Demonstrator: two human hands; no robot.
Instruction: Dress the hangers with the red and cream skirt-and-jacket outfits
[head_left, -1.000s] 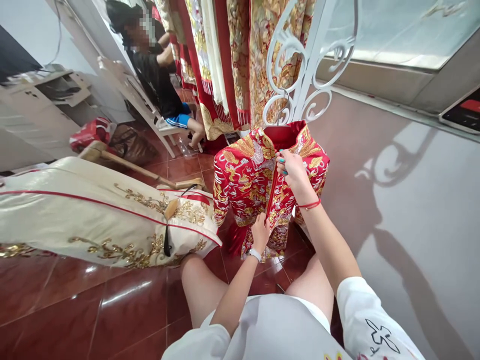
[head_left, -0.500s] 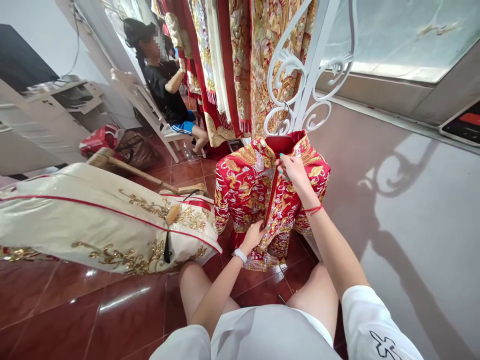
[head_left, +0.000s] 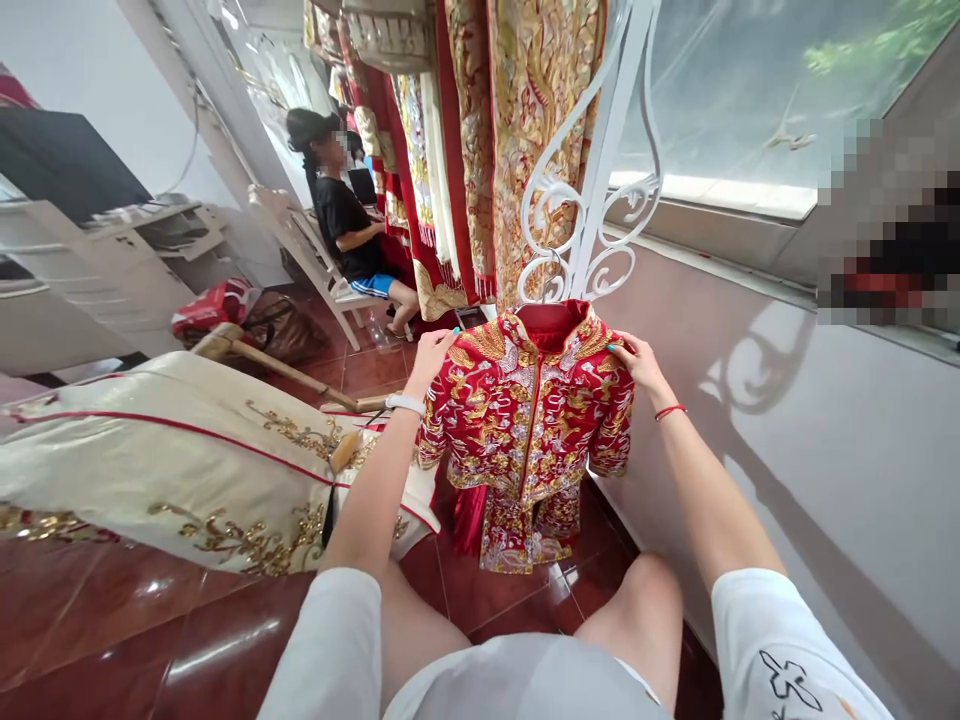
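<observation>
A red jacket [head_left: 559,430] with gold and silver embroidery hangs upright in front of me on a hanger hooked to a white scrolled metal stand [head_left: 592,190]. Its front edges meet along the middle, and the red lining shows inside the stand-up collar. My left hand [head_left: 432,358] is closed on the jacket's shoulder at the left side. At the opposite shoulder, my right hand [head_left: 643,363] grips the cloth between thumb and fingers. Below the hem hang embroidered panels [head_left: 495,540] and a red tassel [head_left: 469,515].
A cream garment [head_left: 187,440] with gold beading lies across a wooden frame [head_left: 277,370] at left. Behind the jacket hang several embroidered garments [head_left: 547,130]. Another person [head_left: 352,220] sits on a white chair [head_left: 289,235]. A wall [head_left: 847,480] with a window ledge runs along the right.
Both hands have left the jacket's front opening and moved outward and up to its shoulders. The front edges now lie together. The view has shifted slightly.
</observation>
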